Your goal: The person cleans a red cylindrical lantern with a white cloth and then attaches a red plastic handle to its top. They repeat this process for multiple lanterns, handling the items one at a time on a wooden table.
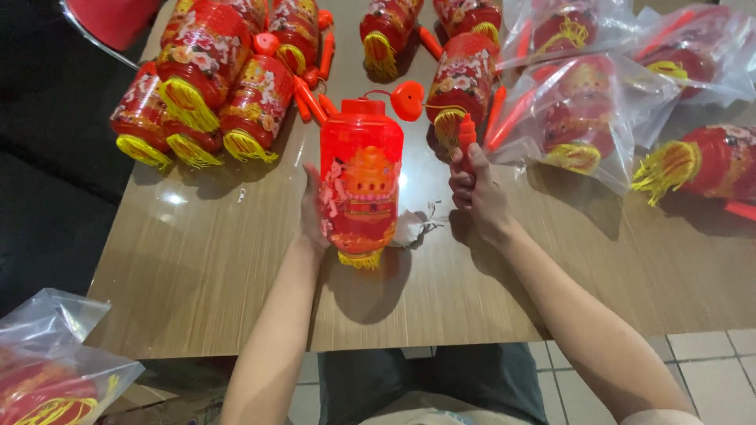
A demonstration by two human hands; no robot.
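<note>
A wooden table (197, 260) fills the frame. At centre, the left hand (313, 214) steadies an upright red lantern (361, 182); the right hand (476, 193) clenches its orange handle stick (467, 138). Assembly looks underway; seemingly, hanging it comes next.

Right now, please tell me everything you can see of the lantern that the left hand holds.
The lantern is a red, translucent cylinder that looks like plastic, printed with gold and pale figures. It has a red cap on top and a yellow fringe at the bottom. It stands roughly upright above the wooden table. The left hand grips its side. A thin cord runs from its cap to a red heart piece.
</note>
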